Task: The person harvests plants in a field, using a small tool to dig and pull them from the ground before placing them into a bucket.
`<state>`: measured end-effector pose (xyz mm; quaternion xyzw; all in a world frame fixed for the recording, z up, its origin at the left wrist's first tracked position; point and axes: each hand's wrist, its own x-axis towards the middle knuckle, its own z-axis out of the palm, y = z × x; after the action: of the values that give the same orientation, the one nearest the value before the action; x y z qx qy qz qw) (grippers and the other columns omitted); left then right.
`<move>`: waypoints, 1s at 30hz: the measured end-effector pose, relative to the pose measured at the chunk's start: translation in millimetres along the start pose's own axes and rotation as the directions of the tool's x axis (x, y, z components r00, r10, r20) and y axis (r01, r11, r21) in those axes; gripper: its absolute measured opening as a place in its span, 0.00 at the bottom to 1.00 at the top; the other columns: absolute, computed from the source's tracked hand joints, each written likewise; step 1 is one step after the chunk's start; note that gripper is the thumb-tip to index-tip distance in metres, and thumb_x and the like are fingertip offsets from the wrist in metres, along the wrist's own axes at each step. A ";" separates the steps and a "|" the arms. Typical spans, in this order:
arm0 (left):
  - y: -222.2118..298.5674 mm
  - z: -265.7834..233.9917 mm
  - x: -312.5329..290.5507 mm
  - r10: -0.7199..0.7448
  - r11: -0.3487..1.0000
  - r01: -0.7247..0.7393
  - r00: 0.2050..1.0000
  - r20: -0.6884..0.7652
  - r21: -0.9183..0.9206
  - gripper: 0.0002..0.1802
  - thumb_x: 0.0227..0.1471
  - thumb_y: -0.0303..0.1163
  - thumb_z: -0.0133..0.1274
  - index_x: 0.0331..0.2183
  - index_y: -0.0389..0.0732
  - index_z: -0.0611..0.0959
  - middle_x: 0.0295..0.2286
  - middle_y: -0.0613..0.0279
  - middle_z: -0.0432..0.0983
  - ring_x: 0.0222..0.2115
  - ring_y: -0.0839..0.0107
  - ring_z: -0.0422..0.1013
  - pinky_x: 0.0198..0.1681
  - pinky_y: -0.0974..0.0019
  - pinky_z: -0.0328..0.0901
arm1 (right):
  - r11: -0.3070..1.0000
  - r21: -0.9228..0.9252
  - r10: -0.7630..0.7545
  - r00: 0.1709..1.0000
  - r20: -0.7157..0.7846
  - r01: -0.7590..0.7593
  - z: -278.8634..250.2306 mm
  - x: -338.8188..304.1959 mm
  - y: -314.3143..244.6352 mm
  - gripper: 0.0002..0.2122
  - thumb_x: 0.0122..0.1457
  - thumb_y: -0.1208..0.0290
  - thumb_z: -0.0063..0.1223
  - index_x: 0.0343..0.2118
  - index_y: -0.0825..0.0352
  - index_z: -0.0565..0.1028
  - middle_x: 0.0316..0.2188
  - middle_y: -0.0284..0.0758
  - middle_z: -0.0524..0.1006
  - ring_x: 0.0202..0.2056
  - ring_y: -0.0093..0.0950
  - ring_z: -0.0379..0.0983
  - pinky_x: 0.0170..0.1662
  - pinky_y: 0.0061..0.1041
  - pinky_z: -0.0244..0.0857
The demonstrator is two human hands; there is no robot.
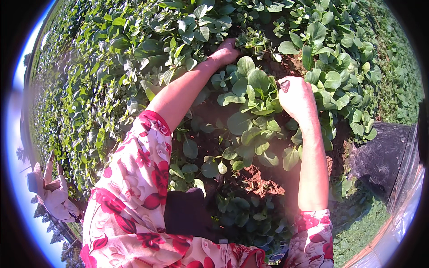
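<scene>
My left hand (225, 52) reaches in among the leaves at the upper middle. Its fingers look curled but are partly hidden, beside a small-leaved weedy plant (254, 43); what they hold, if anything, does not show. Closed in a fist, my right hand (298, 99) is to the right of a clump of broad-leaved greens (258, 85). The dark rounded end of what looks like a handle (284, 86) shows at the fist's thumb side; the rest of it is hidden. More broad green leaves (250, 136) grow below, between my forearms.
A black bucket (380, 156) lies or leans at the right, near clear plastic sheeting (409, 205). Reddish clods of soil (261, 182) show between plants. Dense leafy crop (111, 49) spreads across the left. Another person in a hat (56, 194) is at the far left.
</scene>
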<state>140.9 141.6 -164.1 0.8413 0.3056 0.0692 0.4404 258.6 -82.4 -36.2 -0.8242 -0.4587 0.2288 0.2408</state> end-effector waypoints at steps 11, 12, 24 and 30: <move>38.2 -3.4 -38.0 -0.012 0.819 0.073 0.994 -0.110 0.570 0.40 0.32 0.33 0.59 0.49 0.26 0.65 0.46 0.42 0.62 0.45 0.48 0.62 0.46 0.52 0.62 | 0.982 -0.188 -0.007 0.990 0.140 0.033 -16.9 -50.1 -12.4 0.03 0.46 0.78 0.46 0.22 0.69 0.73 0.19 0.47 0.73 0.25 0.45 0.72 0.30 0.37 0.66; 50.4 0.2 -51.3 0.081 0.785 0.029 0.986 -0.149 0.619 0.39 0.32 0.30 0.56 0.49 0.26 0.64 0.45 0.42 0.60 0.44 0.49 0.61 0.46 0.51 0.62 | 0.989 -0.150 0.002 0.994 0.106 0.014 -16.3 -51.2 -12.7 0.03 0.46 0.77 0.47 0.22 0.69 0.73 0.18 0.47 0.73 0.25 0.45 0.72 0.30 0.38 0.65; 69.1 0.9 -127.8 0.061 0.917 -0.221 0.900 0.431 0.332 0.20 0.34 0.26 0.52 0.36 0.48 0.82 0.35 0.55 0.74 0.42 0.59 0.69 0.48 0.55 0.60 | 0.994 -0.073 0.083 0.993 0.085 -0.077 -11.9 -39.8 0.4 0.05 0.46 0.76 0.48 0.27 0.69 0.75 0.21 0.46 0.73 0.26 0.43 0.72 0.31 0.33 0.65; 80.0 1.8 -94.0 -0.061 0.951 0.000 0.980 0.189 0.308 0.22 0.38 0.22 0.48 0.41 0.44 0.79 0.40 0.51 0.72 0.41 0.55 0.70 0.43 0.58 0.67 | 0.991 0.013 0.133 0.989 0.061 -0.134 -4.2 -35.3 1.7 0.08 0.50 0.73 0.47 0.28 0.67 0.78 0.24 0.48 0.76 0.28 0.44 0.74 0.32 0.36 0.67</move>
<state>102.2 52.2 -88.1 0.8973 0.2807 -0.0693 0.3337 245.5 -114.5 -28.4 -0.8436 -0.4075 0.2732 0.2182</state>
